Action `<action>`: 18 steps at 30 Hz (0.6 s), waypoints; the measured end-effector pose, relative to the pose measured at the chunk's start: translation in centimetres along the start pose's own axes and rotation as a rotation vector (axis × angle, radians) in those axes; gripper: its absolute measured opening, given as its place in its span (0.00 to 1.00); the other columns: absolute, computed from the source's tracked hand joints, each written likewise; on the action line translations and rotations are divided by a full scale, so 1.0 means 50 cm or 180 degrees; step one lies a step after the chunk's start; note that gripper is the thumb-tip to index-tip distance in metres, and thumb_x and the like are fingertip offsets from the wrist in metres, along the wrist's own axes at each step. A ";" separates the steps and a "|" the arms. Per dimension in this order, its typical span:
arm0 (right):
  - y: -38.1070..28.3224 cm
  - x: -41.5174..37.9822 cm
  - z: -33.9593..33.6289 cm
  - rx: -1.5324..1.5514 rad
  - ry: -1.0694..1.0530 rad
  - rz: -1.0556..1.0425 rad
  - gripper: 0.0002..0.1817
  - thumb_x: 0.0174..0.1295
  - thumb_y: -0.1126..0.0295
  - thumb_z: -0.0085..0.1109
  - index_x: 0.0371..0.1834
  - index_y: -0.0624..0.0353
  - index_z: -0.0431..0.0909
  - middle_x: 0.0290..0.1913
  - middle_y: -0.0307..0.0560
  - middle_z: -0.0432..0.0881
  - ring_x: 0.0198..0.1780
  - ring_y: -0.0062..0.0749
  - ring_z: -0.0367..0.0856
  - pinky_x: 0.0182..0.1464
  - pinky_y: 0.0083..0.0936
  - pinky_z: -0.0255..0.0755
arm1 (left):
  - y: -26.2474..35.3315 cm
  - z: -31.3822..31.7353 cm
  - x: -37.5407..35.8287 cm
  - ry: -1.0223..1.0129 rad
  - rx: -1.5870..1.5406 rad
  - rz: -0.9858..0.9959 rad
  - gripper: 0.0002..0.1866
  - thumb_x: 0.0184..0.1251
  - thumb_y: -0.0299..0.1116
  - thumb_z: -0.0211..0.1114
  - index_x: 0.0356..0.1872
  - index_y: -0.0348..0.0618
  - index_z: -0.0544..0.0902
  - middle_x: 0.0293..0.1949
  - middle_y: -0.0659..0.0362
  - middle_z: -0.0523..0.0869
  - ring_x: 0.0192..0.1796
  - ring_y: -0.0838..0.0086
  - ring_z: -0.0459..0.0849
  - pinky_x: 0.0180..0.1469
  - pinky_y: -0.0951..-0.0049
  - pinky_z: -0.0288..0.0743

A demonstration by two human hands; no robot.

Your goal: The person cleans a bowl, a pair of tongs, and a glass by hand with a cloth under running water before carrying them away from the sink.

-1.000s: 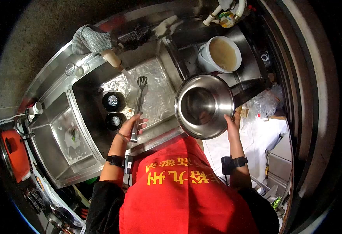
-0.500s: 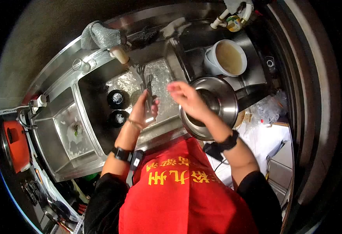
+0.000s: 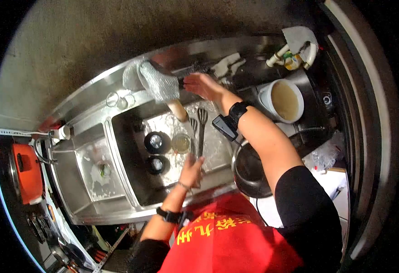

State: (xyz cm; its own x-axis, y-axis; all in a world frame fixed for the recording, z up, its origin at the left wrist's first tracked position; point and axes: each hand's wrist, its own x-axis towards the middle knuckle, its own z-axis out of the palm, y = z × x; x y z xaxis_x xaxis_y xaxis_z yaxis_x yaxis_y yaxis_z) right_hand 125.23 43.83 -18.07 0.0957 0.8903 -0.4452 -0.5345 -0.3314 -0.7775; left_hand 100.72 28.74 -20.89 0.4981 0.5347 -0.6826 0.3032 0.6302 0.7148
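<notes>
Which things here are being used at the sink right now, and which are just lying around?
In use:
left hand holding tongs
right hand reaching toward tap cloth

Lying about:
steel bowl
white bucket
orange pot

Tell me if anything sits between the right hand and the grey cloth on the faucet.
Nothing visible does. The right hand reaches over the sink's back ledge with fingertips right beside the grey cloth, open space between them. The left hand holds the tongs lower in the basin, out of that path.
</notes>
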 end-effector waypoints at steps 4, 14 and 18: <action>0.071 0.136 -0.069 0.0424 -0.0763 0.0065 0.20 0.63 0.57 0.44 0.45 0.65 0.69 0.47 0.49 0.72 0.48 0.36 0.71 0.54 0.31 0.65 | 0.027 -0.041 -0.063 -0.0424 -0.0591 -0.0386 0.23 0.65 0.40 0.51 0.57 0.40 0.60 0.45 0.52 0.78 0.20 0.78 0.73 0.15 0.80 0.67; -0.079 0.082 0.069 0.0008 -0.0553 0.0403 0.15 0.61 0.66 0.44 0.37 0.70 0.73 0.34 0.46 0.79 0.35 0.27 0.76 0.39 0.24 0.71 | -0.017 -0.131 -0.156 -0.0526 -0.2645 -0.1312 0.16 0.67 0.44 0.46 0.45 0.43 0.70 0.43 0.51 0.79 0.16 0.85 0.65 0.12 0.87 0.59; -0.090 0.062 0.058 -0.0898 -0.0480 0.0207 0.15 0.62 0.67 0.42 0.44 0.69 0.70 0.43 0.50 0.77 0.39 0.30 0.76 0.43 0.25 0.71 | -0.007 -0.123 -0.172 -0.0133 -0.1806 -0.1423 0.17 0.65 0.47 0.47 0.43 0.43 0.69 0.39 0.54 0.81 0.13 0.86 0.63 0.11 0.87 0.57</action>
State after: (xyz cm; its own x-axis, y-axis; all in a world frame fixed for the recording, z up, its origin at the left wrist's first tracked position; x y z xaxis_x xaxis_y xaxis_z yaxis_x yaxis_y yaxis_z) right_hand 125.49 49.00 -14.66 -0.0678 0.8937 -0.4435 -0.2797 -0.4437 -0.8514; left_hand 91.35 27.38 -16.22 0.4592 0.1425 -0.8768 0.0226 0.9849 0.1719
